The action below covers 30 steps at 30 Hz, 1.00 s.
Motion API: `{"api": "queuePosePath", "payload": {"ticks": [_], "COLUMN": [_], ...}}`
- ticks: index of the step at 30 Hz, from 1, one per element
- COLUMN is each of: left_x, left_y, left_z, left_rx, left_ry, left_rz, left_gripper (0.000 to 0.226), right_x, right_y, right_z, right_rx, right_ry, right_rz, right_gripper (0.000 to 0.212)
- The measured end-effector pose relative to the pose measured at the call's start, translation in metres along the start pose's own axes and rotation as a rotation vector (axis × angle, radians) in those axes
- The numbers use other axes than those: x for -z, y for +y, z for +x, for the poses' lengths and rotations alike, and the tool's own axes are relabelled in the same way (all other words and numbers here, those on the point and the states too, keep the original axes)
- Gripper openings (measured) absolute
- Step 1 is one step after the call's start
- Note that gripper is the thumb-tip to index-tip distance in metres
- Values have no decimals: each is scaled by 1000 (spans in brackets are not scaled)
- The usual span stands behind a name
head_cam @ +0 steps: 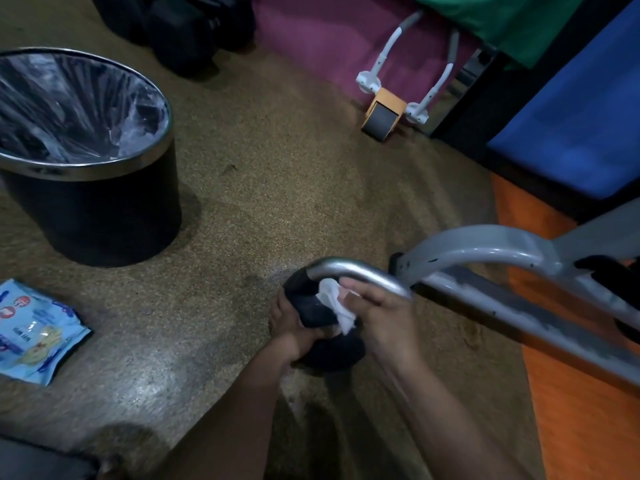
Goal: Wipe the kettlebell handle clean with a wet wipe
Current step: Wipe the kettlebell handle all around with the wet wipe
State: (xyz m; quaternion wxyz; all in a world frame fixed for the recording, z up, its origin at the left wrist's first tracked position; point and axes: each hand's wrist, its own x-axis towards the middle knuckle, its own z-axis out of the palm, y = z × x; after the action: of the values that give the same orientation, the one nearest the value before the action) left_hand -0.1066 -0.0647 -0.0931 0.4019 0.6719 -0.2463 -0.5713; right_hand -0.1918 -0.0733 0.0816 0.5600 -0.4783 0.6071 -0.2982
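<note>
Right hand (381, 313) pinches wet wipe (334, 303) against kettlebell (322, 317) handle (356, 271); left hand (294, 330) grips its body. Bin (86, 216) holds only a plastic liner (69, 109). Wipes pack (34, 330) lies closed on floor (277, 202).

Floor (277, 202): speckled brown, glossy patch near centre. Bin (90, 216), black with steel rim and clear liner, stands far left. Wipes pack (34, 330), blue, lies flat near left. Kettlebell (329, 327) sits near centre. Roller (384, 116), orange with white arms, far right by a pink mat (329, 39). Orange mat (581, 393) at right, a grey frame (485, 251) over its edge.
</note>
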Motion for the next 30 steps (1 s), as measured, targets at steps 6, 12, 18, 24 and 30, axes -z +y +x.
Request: {"api": "queuePosePath", "payload": {"ticks": [6,12,18,24,30], "left_x": [1,-1,-1,-2,1], "left_y": [0,2,-4,-2,-2], "left_z": [-5,-5,-1,-3,-5], "left_rx": [-17,-31,-29,-43,-19], "left_ry": [-11,-4,-8,11,-9], "left_rz": [-7,36,13,46,27], "left_gripper": [171,139,133,120,154], "right_x": [-28,-56,-52,-56,-45], "right_y": [12,1,6,9,4], "right_z": [17,22,19,23,21], "right_rx": [-442,-462,-486,-495,-504], "right_ry": [248,393,312,335,327], "right_rz": [865,1002,869,901,986], "right_gripper": [23,12,29,27,17]}}
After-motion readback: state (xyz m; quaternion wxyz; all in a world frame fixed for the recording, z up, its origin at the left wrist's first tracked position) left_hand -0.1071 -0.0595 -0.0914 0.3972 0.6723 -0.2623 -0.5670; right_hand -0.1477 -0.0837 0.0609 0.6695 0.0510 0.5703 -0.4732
